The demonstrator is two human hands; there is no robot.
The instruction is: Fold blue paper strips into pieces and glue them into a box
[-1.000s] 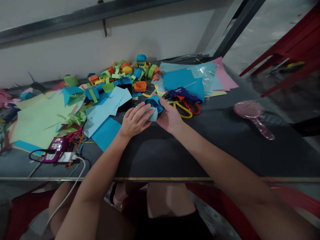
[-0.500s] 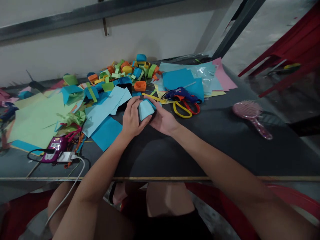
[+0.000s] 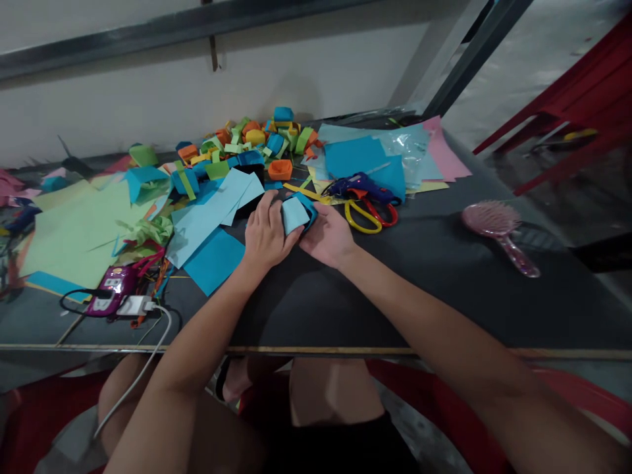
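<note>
Handheld paper (image 3: 295, 216) is over a dark table (image 3: 316, 306), pale wall (image 3: 340, 72) behind.

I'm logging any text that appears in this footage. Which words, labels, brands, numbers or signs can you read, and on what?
None can be read.
Purple device: small markings on its face, too blurred to read.
White adapter: nothing legible.
Folded blue paper between the left hand and right hand: no lettering shows on its visible sides.
</note>
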